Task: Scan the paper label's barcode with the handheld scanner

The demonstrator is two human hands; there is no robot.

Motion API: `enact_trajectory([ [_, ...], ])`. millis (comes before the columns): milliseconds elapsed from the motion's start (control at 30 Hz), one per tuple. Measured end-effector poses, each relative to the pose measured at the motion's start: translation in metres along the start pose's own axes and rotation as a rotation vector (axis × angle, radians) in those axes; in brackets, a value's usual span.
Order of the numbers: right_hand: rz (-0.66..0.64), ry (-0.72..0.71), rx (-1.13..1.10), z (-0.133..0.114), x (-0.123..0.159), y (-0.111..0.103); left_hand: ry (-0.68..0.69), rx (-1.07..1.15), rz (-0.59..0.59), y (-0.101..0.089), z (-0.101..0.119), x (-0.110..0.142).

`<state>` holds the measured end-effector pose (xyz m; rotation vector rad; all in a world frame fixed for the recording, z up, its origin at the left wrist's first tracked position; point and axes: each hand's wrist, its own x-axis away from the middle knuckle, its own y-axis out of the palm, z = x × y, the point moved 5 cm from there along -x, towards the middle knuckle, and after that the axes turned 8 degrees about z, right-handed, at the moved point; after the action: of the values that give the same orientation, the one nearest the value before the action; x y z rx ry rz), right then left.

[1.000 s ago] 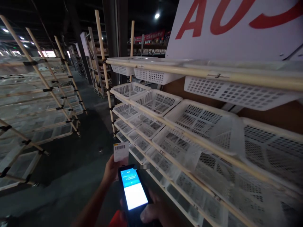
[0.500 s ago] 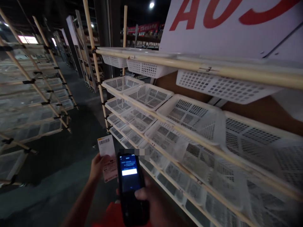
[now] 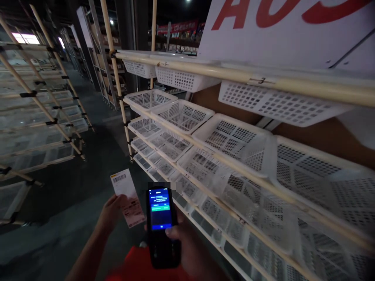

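Note:
My right hand (image 3: 187,249) grips a black handheld scanner (image 3: 160,226) with its lit blue screen facing me, thumb resting on its right edge. My left hand (image 3: 110,212) holds a white paper slip (image 3: 125,195) with a barcode at its top, tilted left, just beside the scanner. Both hands are low in the view, in front of the lower shelves of a rack. A red sleeve or garment (image 3: 140,267) shows at the bottom edge.
A rack of pale wooden rails (image 3: 205,70) holds rows of white perforated plastic baskets (image 3: 234,136) on the right. A white sign with red letters (image 3: 278,27) hangs above. More racks (image 3: 38,117) stand to the left across a dark floor aisle (image 3: 96,164).
The view has shifted left and down along the rack. The slip has moved left, away from the scanner and tilted. The scanner screen changed from a bright white panel to a darker blue display.

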<state>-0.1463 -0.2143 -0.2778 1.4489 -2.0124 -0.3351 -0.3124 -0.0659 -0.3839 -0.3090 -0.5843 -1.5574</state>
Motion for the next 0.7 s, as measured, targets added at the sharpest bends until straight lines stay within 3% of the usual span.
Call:
enact_trajectory([
  [300,-0.016,0.035,-0.056,0.002,0.004,0.0,-0.149,0.158,-0.164,0.005,-0.006,0.008],
  [400,-0.002,0.028,-0.053,0.001,0.007,0.0,-0.114,0.183,-0.171,0.006,-0.007,0.006],
  [567,0.063,0.056,-0.033,0.004,0.008,-0.003,0.019,0.105,-0.081,0.005,0.001,0.004],
  [700,0.073,0.065,-0.068,0.007,0.007,-0.006,0.073,0.054,-0.116,0.012,0.011,0.01],
])
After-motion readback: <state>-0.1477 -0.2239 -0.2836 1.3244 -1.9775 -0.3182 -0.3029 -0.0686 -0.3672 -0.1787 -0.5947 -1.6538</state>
